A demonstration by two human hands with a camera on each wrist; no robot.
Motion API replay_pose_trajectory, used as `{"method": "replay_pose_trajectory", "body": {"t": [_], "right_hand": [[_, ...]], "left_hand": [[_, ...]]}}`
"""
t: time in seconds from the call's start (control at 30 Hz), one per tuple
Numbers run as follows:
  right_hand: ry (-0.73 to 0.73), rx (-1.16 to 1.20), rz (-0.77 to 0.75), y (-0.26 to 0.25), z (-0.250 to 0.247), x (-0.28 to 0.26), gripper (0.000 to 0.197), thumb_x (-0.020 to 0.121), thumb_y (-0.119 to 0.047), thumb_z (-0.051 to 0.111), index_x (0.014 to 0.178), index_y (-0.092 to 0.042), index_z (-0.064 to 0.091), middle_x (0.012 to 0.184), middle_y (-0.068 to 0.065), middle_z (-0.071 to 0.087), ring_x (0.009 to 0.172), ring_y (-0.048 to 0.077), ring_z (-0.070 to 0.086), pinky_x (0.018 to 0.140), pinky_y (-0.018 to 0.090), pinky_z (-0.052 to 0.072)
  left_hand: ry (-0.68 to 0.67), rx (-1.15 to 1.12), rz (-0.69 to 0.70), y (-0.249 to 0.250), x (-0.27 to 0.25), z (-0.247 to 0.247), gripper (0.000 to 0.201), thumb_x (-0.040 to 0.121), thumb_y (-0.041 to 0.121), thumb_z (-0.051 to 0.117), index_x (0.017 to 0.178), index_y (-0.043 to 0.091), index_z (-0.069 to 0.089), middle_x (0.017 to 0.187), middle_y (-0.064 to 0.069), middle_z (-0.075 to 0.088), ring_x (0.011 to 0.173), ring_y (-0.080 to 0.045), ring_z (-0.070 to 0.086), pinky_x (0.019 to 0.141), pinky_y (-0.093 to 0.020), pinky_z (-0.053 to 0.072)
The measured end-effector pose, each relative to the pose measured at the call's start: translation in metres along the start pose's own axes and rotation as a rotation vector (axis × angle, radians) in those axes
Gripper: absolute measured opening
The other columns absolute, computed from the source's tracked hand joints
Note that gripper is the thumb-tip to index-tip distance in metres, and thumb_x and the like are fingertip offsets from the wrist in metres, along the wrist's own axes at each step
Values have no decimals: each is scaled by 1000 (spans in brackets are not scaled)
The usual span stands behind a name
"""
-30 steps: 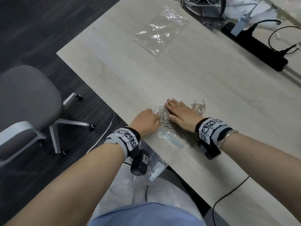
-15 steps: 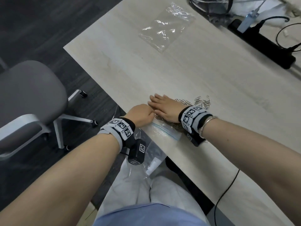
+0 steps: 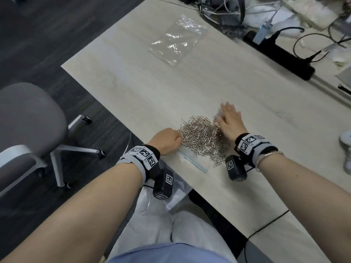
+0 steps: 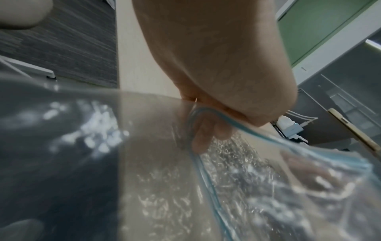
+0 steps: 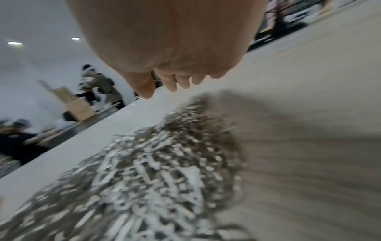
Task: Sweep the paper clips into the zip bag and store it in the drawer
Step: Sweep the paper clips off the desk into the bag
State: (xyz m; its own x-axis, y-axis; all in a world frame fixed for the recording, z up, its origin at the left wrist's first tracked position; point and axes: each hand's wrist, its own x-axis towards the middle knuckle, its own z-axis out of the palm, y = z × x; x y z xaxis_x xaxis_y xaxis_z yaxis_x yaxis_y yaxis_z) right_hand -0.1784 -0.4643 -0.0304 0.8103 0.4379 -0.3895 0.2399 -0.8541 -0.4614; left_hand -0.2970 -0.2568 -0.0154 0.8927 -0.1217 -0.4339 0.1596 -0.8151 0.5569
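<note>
A heap of silver paper clips [image 3: 202, 136] lies on the pale wooden table [image 3: 190, 88] near its front edge; the right wrist view shows the same heap [image 5: 148, 171], blurred. A clear zip bag [image 3: 191, 159] with a blue zip strip hangs over the table edge, its mouth against the heap. My left hand [image 3: 166, 140] pinches the bag's mouth [image 4: 206, 124] at the edge. My right hand [image 3: 228, 120] is raised over the heap's far right side, fingers [image 5: 175, 81] straight and spread, holding nothing.
A second clear plastic bag [image 3: 177, 39] lies at the table's far side. A black power strip [image 3: 279, 54] and tangled cables sit at the back right. A grey office chair [image 3: 28, 126] stands left of the table. No drawer is in view.
My right hand has lifted off the clips by the bag's mouth and moved back out to the far right of the heap. The left hand still holds the bag.
</note>
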Motion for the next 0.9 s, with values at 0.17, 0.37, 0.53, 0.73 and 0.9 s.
{"method": "replay_pose_trajectory", "body": {"t": [0.17, 0.37, 0.53, 0.73, 0.9], "right_hand": [[-36, 67, 82, 9, 9, 1, 60, 99, -37, 28, 148, -15, 1, 157, 7, -7, 144, 18, -8, 112, 31, -10], [-80, 23, -56, -33, 26, 10, 57, 100, -36, 27, 148, -14, 6, 157, 7, -3, 145, 19, -5, 113, 31, -7], [-82, -16, -113, -50, 41, 5, 51, 100, -32, 29, 147, -14, 19, 157, 7, 6, 145, 19, 1, 115, 32, -3], [147, -59, -6, -66, 39, -18, 54, 100, -34, 29, 148, -14, 13, 157, 9, 3, 145, 22, -2, 115, 37, -8], [224, 106, 78, -86, 44, -58, 52, 99, -32, 33, 146, -15, 21, 157, 8, 10, 145, 21, 4, 116, 33, -1]], "left_hand": [[-9, -21, 3, -4, 1, 0, 36, 91, 13, 36, 55, 12, 37, 52, 0, 36, 51, -15, 35, 51, -25, 29], [-12, -54, 40, -10, -2, 1, 33, 81, 26, 28, 57, 7, 44, 54, -6, 39, 53, -20, 38, 54, -34, 37], [-17, -45, 133, -16, -10, -11, 34, 82, 20, 32, 48, 20, 27, 48, 3, 29, 47, -11, 30, 48, -27, 21], [-104, 8, 232, -36, -29, -25, 25, 74, 24, 29, 50, 16, 24, 49, 0, 27, 46, -16, 27, 48, -30, 17], [-206, 147, 282, -48, -39, -30, 27, 73, 28, 27, 57, 10, 38, 60, -5, 40, 72, -31, 50, 61, -36, 39]]}}
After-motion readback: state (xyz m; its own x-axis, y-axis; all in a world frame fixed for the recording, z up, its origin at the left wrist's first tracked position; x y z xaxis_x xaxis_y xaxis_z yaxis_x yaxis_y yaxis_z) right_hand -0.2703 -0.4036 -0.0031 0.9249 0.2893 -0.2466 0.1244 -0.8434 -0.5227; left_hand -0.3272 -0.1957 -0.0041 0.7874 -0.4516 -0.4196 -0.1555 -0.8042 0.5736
